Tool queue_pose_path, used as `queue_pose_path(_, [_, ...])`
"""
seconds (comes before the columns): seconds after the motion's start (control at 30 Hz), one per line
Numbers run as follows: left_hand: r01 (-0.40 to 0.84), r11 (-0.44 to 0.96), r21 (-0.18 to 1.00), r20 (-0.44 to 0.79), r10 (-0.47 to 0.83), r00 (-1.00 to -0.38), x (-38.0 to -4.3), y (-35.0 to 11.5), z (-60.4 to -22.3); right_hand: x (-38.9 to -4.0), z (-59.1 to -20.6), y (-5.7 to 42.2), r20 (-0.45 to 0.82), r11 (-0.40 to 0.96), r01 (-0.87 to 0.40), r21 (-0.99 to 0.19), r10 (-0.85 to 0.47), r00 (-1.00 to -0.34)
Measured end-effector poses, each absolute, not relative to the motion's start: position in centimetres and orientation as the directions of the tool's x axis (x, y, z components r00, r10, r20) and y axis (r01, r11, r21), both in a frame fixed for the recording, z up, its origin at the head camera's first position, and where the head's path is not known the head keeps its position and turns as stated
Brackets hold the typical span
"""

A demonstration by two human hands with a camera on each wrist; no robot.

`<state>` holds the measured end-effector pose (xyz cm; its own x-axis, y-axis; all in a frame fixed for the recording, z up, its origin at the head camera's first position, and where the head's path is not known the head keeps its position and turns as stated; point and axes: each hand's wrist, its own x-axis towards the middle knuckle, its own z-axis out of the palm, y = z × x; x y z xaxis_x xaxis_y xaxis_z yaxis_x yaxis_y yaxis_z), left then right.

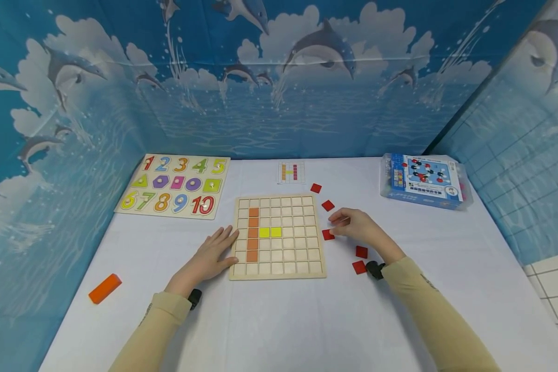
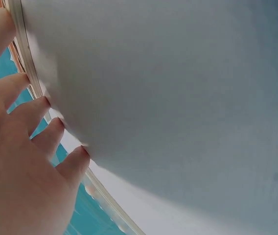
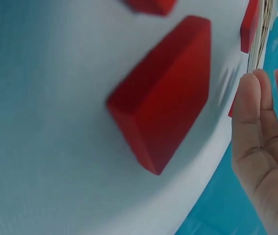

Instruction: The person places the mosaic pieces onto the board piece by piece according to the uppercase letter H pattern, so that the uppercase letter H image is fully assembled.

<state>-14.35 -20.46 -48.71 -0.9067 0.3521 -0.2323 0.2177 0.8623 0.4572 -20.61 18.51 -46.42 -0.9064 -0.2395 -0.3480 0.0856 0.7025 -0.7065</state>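
Observation:
A wooden grid board [image 1: 279, 275] lies flat, with a column of several orange squares [image 1: 252, 233] and two yellow squares [image 1: 270, 232] beside it. Along the board's left edge rests my left hand [image 1: 211, 257], its fingers spread; in the left wrist view the fingertips [image 2: 74, 164] touch that edge. My right hand [image 1: 359, 227] hovers right of the board, thumb beside a red tile [image 1: 328, 234]. Its fingers [image 3: 247, 98] look extended in the right wrist view, pinching nothing. Several other red tiles lie about this hand, one large and close [image 3: 166, 95] in the right wrist view.
Behind the board lies a small pattern card [image 1: 291, 172]. A number and shape puzzle board [image 1: 209, 178] is at the back left, a plastic box [image 1: 426, 181] at the back right. An orange block [image 1: 104, 289] lies at the left. Dolphin-printed curtains [image 1: 279, 119] border the table.

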Motion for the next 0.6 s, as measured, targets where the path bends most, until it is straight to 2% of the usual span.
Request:
queue_pose_path(0.23, [0.216,0.862,0.459,-0.233,0.351,-0.907,-14.4,-20.5,-48.8,-20.7,-46.9,18.2,-0.369,0.735,0.081,-0.673,-0.239,-0.898])
queue_pose_path(0.6, [0.217,0.862,0.457,-0.235,0.353,-0.906,-14.4,-20.5,-48.9,-20.5,-47.1,17.1,-0.326,0.807,-0.017,-0.591,-0.258,-0.91])
